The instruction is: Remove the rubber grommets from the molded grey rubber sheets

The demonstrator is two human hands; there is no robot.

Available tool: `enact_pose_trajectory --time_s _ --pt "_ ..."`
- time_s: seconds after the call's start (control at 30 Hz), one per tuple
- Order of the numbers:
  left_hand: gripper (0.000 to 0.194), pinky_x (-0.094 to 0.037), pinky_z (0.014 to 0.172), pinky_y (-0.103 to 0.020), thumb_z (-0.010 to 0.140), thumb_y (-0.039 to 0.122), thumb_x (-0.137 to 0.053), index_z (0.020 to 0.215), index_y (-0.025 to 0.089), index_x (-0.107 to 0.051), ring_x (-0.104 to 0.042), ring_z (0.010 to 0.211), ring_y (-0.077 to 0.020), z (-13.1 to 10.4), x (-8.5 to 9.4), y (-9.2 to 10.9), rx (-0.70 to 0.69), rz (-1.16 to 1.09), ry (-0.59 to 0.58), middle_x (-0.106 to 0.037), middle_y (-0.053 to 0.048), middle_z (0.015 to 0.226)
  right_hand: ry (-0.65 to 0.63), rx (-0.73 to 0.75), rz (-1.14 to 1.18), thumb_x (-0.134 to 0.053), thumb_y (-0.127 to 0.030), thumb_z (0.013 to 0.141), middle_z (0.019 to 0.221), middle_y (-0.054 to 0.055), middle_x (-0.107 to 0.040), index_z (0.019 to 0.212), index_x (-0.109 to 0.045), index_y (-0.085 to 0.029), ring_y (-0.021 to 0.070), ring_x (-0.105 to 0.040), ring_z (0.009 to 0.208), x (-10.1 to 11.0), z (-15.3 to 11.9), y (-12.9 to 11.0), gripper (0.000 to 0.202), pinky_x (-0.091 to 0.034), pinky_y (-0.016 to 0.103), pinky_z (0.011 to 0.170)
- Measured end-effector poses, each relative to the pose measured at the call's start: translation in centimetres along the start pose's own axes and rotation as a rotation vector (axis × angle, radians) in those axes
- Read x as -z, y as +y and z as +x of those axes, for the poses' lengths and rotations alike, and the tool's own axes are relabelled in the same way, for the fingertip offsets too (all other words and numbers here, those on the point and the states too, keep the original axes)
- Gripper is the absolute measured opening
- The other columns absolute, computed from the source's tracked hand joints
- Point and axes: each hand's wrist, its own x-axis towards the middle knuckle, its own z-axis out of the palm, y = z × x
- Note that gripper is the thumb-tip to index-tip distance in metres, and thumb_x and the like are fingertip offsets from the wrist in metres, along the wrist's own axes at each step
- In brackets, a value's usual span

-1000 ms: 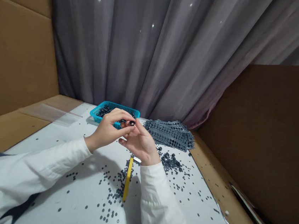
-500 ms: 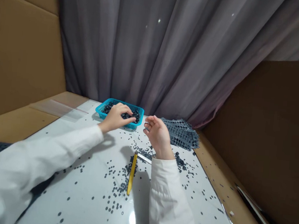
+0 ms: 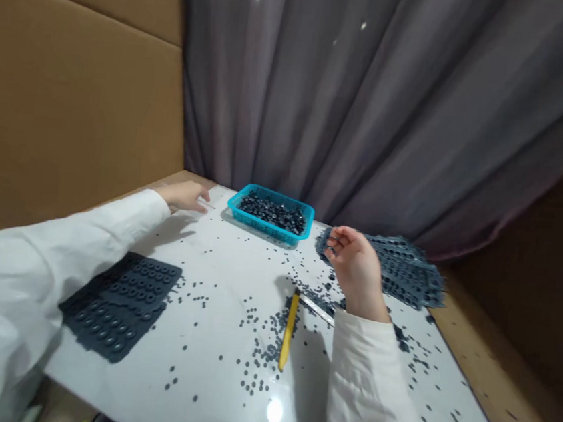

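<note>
My left hand [image 3: 185,196] reaches to the far left edge of the white table, over the clear plastic bag, its fingers apart and nothing seen in them. My right hand [image 3: 356,266] is raised palm inward before the dark perforated sheets [image 3: 403,267], fingers curled loosely. Between the hands, a blue basket [image 3: 271,215] holds many small black pieces. A yellow tool [image 3: 289,331] and a silvery metal strip [image 3: 318,310] lie on the table near my right wrist.
Dark rubber sheets with rings [image 3: 126,302] lie at the left beside my left sleeve. Small black discs are scattered over the white table [image 3: 142,391]. Cardboard walls [image 3: 72,95] and a grey curtain [image 3: 298,92] surround it.
My left hand has moved left, away from the blue basket, to the table's far left edge. The view has turned left, bringing the ringed sheets into fuller view. My right hand keeps its pose.
</note>
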Motion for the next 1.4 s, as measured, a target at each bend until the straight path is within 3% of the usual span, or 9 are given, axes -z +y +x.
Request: enact_pose_trajectory --time_s 0.13,0.3,0.43,0.57,0.8,0.9,1.0,1.23,1.4 --pt "0.041 -0.043 0.073 -0.025 0.053 0.037 -0.072 0.089 0.018 -0.070 -0.061 0.081 -0.0211 -7.8 -0.8 -2.8 -0.101 -0.057 -0.370 -0.070 -0.005 0.091 -0.032 -0.036 -0.085 -0.061 -0.030 0.055 0.065 -0.003 -0.053 0.063 -0.055 -0.018 0.0083 -0.045 0.057 -1.1 -0.1 1.7 0.016 -0.033 0.020 0.051" --pt "0.032 -0.042 0.071 -0.023 0.064 0.029 -0.064 0.094 0.017 -0.064 -0.057 0.080 -0.0181 -13.2 -4.4 -3.2 -0.192 -0.092 -0.373 -0.064 -0.004 0.090 -0.149 -0.110 -0.196 -0.061 -0.029 0.059 0.062 -0.003 -0.051 0.063 -0.054 -0.017 0.0081 -0.043 0.056 -3.5 -1.1 4.9 0.015 -0.031 0.021 0.050" --pt "0.022 -0.041 0.067 -0.025 0.078 0.031 -0.049 0.083 0.016 -0.064 -0.055 0.069 -0.0173 -12.3 -4.9 -3.8 -0.215 -0.068 -0.322 -0.060 -0.004 0.074 -0.339 -0.167 -0.313 -0.058 -0.032 0.066 0.067 -0.002 -0.052 0.067 -0.054 -0.016 0.0081 -0.045 0.058 -5.1 -2.4 7.0 0.016 -0.031 0.021 0.054" --pt "0.021 -0.038 0.082 -0.027 0.078 0.033 -0.049 0.079 0.017 -0.064 -0.052 0.093 -0.0210 -10.9 -4.1 -4.0 -0.275 -0.064 -0.288 -0.059 -0.009 0.095 -0.464 -0.171 -0.463 -0.052 -0.029 0.071 0.068 -0.001 -0.054 0.069 -0.053 -0.017 0.0089 -0.046 0.059 -5.7 -3.8 7.8 0.012 -0.031 0.023 0.056" --pt "0.021 -0.036 0.049 -0.022 0.055 0.028 -0.068 0.070 0.015 -0.063 -0.050 0.052 -0.0146 -10.8 -5.4 -4.2 -0.212 -0.062 -0.420 -0.056 0.002 0.056 -0.746 -0.107 -0.896 -0.049 -0.018 0.073 0.074 0.003 -0.060 0.074 -0.058 -0.015 0.0118 -0.050 0.065 -6.7 -8.2 10.0 0.010 -0.039 0.025 0.062" --pt "0.018 -0.041 0.057 -0.023 0.059 0.033 -0.066 0.062 0.015 -0.063 -0.054 0.061 -0.0165 -10.5 -3.7 -4.5 -0.220 -0.085 -0.368 -0.060 0.000 0.060 -1.021 0.074 -1.079 -0.056 -0.018 0.070 0.082 0.006 -0.062 0.081 -0.061 -0.015 0.0166 -0.054 0.076 -8.2 -11.5 11.9 0.012 -0.043 0.030 0.072" --pt "0.032 -0.043 0.077 -0.026 0.074 0.040 -0.055 0.091 0.014 -0.065 -0.058 0.088 -0.0205 -10.2 0.0 -4.4 -0.233 -0.134 -0.219 -0.067 -0.005 0.093 -1.215 0.256 -1.117 -0.065 -0.027 0.068 0.101 0.010 -0.060 0.102 -0.059 -0.015 0.0236 -0.053 0.094 -9.7 -13.7 13.4 0.037 -0.043 0.038 0.084" --pt "0.040 -0.050 0.080 -0.032 0.075 0.039 -0.062 0.106 0.014 -0.061 -0.062 0.090 -0.0217 -11.5 5.6 2.2 -0.311 -0.601 0.256 -0.068 -0.006 0.099 -0.564 0.143 -0.852 -0.065 -0.041 0.071 0.131 0.014 -0.043 0.125 -0.040 -0.018 0.0251 -0.046 0.113 -9.0 -9.5 12.5 0.064 -0.042 0.042 0.090" --pt "0.038 -0.049 0.081 -0.034 0.075 0.038 -0.062 0.106 0.016 -0.062 -0.062 0.092 -0.0216 -12.5 6.0 10.0 -0.345 -0.872 0.403 -0.068 -0.002 0.091 -0.582 0.212 -0.681 -0.067 -0.038 0.070 0.118 0.009 -0.056 0.115 -0.050 -0.021 0.0247 -0.051 0.107 -6.8 -8.5 9.0 0.051 -0.042 0.042 0.088"
